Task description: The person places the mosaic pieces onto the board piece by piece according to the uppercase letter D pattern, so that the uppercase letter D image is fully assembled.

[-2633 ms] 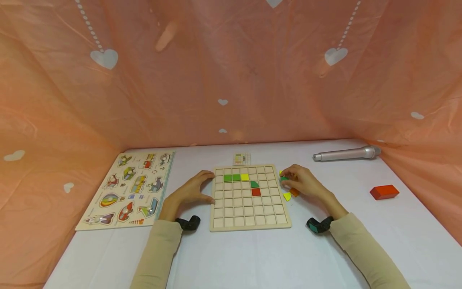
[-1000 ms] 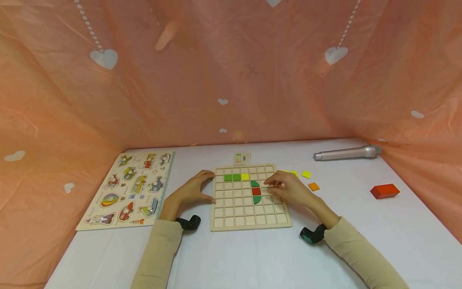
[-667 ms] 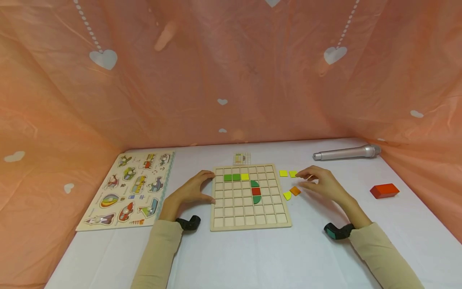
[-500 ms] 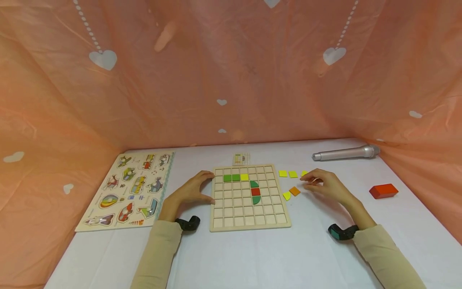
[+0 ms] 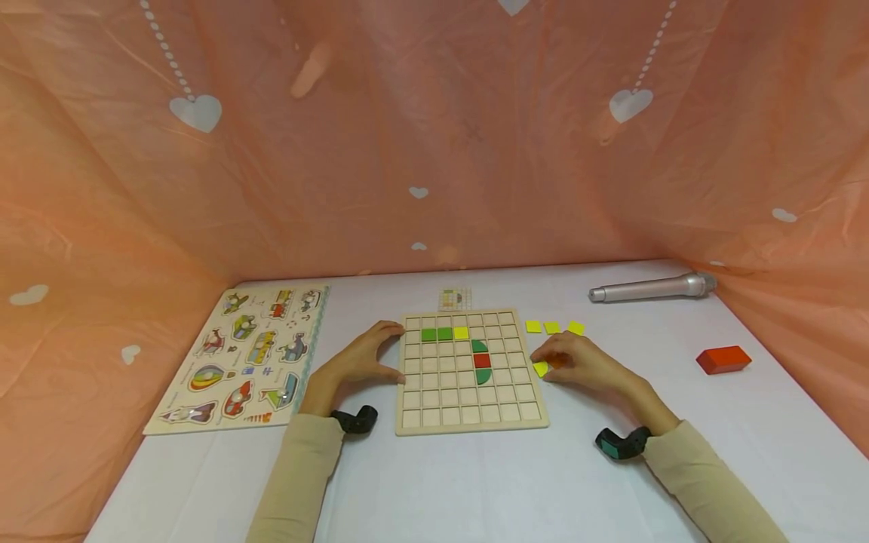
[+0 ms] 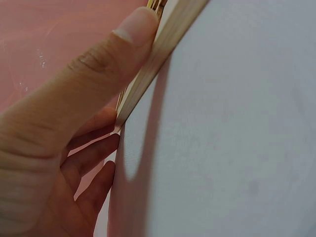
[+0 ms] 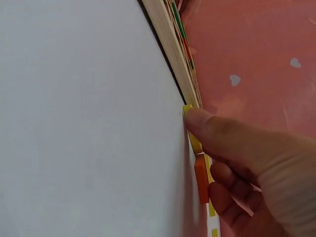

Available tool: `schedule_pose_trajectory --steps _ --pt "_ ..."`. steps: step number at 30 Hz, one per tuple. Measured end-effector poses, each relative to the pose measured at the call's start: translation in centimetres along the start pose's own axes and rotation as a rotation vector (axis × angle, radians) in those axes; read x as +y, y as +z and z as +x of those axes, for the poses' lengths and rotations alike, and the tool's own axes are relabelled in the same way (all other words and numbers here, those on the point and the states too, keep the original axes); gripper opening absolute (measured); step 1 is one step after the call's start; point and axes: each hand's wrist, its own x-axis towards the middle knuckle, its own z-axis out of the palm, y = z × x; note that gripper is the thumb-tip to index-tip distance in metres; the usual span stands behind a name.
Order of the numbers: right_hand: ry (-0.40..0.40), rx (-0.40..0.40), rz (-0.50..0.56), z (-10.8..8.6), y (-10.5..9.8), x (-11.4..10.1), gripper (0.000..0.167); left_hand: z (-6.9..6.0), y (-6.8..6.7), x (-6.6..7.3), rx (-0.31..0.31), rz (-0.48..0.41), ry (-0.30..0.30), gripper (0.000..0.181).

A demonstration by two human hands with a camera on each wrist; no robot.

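In the head view, the left hand [image 5: 363, 356] touches the left edge of a wooden grid board [image 5: 471, 431] with its thumb and fingertips. Several tiles sit in the board's cells: two light green squares, a yellow square [image 5: 461, 333], and a red square [image 5: 482, 361] between two dark green rounded tiles. Right of the board, the right hand [image 5: 584, 366] pinches a yellow rounded piece [image 5: 540, 369] lying on the table. Its thumb presses that yellow piece [image 7: 193, 137] in the right wrist view, beside an orange piece [image 7: 201, 178] under the fingers. The left wrist view shows the left thumb at the board's edge [image 6: 148, 74].
Three yellow squares [image 5: 552, 328] lie behind the right hand. A small patterned card [image 5: 455, 299] is behind the board. A picture puzzle board [image 5: 234, 362] stands at the left. A silver microphone [image 5: 648, 289] and a red block [image 5: 723, 360] are at the right. An orange curtain surrounds the table.
A second dark green tile now lies below the red one. The right hand moved away from the board to the right, then back left to the yellow rounded piece. The left hand stays put.
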Motion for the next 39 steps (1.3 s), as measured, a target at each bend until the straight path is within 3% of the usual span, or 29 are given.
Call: schedule_pose_trajectory --steps 8,17,21,27,35,39 --pt "-0.005 0.029 -0.066 0.1 0.1 -0.3 0.021 -0.1 -0.1 0.0 0.013 0.007 0.016 0.088" --pt "0.015 0.125 -0.003 1.9 0.8 -2.5 0.024 -0.1 -0.1 0.1 0.016 0.006 0.027 0.088" --pt "0.016 0.091 0.019 3.4 2.1 -4.5 0.024 -0.1 -0.1 0.2 0.016 0.009 0.021 0.088" --pt "-0.101 0.024 0.031 4.9 4.6 -6.8 0.024 0.0 0.1 0.0 0.011 0.012 0.006 0.089" --pt "-0.165 -0.059 0.007 5.6 6.6 -7.9 0.019 0.0 0.5 -1.2 0.073 -0.027 0.127 0.091" --pt "-0.153 -0.074 0.011 5.6 6.9 -7.9 0.016 0.0 0.5 -1.2 0.069 -0.026 0.116 0.092"
